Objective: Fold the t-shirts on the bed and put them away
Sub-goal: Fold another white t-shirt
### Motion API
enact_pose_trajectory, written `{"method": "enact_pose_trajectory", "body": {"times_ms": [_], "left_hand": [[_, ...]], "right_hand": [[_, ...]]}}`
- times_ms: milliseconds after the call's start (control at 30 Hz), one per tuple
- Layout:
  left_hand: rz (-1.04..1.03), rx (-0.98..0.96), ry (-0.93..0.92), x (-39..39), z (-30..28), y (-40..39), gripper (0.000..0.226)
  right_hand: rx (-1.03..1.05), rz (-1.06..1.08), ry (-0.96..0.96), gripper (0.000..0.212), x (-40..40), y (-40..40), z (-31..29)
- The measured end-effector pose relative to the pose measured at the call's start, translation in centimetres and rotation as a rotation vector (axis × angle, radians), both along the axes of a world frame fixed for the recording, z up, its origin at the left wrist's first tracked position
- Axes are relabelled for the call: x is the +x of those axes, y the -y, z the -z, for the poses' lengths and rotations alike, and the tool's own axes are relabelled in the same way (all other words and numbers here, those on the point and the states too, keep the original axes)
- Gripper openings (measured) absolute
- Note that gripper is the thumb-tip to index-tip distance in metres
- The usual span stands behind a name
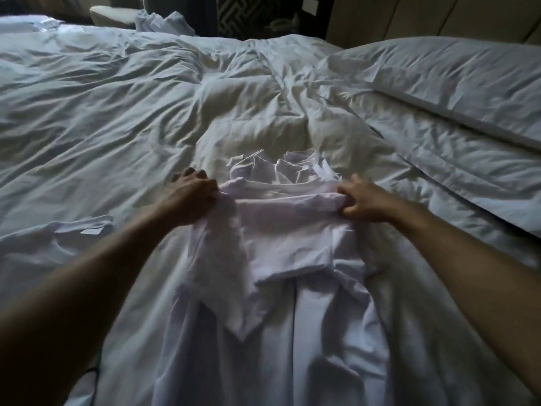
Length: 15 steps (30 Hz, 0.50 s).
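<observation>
While the lower body of the white t-shirt [281, 332] trails toward the person over the near edge of the bed [102, 112], both hands work its upper part. The left hand [191, 197] clutches the left shoulder fabric, and the right hand [361, 205] pinches the right shoulder edge. To fold well, I judge both corners should be kept level and taut, then laid down together so the creases square up. Another white t-shirt [58, 244] lies flat at the left. Beyond the hands a crumpled white garment [281, 168] sits on the rumpled duvet, a pillow [453, 92] farther right.
</observation>
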<state>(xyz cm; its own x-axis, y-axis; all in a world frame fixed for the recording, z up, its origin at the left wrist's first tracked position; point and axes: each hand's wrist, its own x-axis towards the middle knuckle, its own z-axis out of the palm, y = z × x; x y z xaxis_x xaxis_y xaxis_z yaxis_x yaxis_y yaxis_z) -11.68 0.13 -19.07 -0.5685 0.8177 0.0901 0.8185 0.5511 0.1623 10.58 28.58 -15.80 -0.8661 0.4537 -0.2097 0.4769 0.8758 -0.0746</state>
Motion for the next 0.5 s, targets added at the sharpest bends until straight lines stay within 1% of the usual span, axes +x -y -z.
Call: {"method": "enact_pose_trajectory", "body": {"times_ms": [33, 100, 167, 200, 233, 267, 300, 333, 367, 400, 433, 467, 500], "left_hand": [[-0.041, -0.001, 0.025, -0.7, 0.0, 0.8, 0.044], [-0.114, 0.061, 0.196, -0.7, 0.1, 1.7, 0.051], [-0.215, 0.187, 0.385, 0.5, 0.7, 1.5, 0.063], [-0.279, 0.26, 0.459, 1.2, 1.1, 1.1, 0.074], [-0.346, 0.33, 0.514, 1.6, 1.7, 0.6, 0.084], [-0.41, 0.383, 0.563, 2.0, 2.1, 0.2, 0.088], [-0.459, 0.427, 0.594, 2.1, 2.6, -0.1, 0.089], [-0.479, 0.444, 0.588, 2.1, 3.0, -0.3, 0.083], [-0.484, 0.435, 0.553, 2.0, 3.3, -0.3, 0.072], [-0.482, 0.406, 0.497, 2.1, 3.3, -0.3, 0.058], [-0.475, 0.373, 0.416, 2.4, 3.3, -0.4, 0.051], [-0.464, 0.341, 0.316, 2.9, 3.3, -0.3, 0.053], [-0.434, 0.329, 0.193, 3.6, 3.3, -0.2, 0.059]], "right_hand": [[0.01, 0.015, 0.005, 0.036, 0.0, -0.5, -0.2], [-0.008, 0.006, -0.055, 0.049, -0.3, 0.1, -0.3], [-0.021, 0.019, -0.204, 0.058, -0.4, 2.1, 0.3], [-0.018, 0.047, -0.272, 0.061, -0.4, 3.3, 0.9], [0.016, 0.054, -0.306, 0.064, -0.3, 4.4, 1.4], [0.077, 0.04, -0.298, 0.07, -0.2, 5.4, 1.8], [0.141, 0.013, -0.265, 0.077, -0.2, 6.2, 2.1], [0.198, -0.028, -0.247, 0.078, -0.2, 6.8, 2.4], [0.244, -0.097, -0.23, 0.076, -0.2, 7.4, 2.9], [0.276, -0.178, -0.242, 0.073, -0.3, 8.2, 3.2], [0.267, -0.262, -0.237, 0.071, -0.3, 9.1, 3.3], [0.245, -0.333, -0.227, 0.074, -0.1, 10.1, 3.4], [0.211, -0.371, -0.164, 0.082, 0.4, 11.0, 3.6]]}}
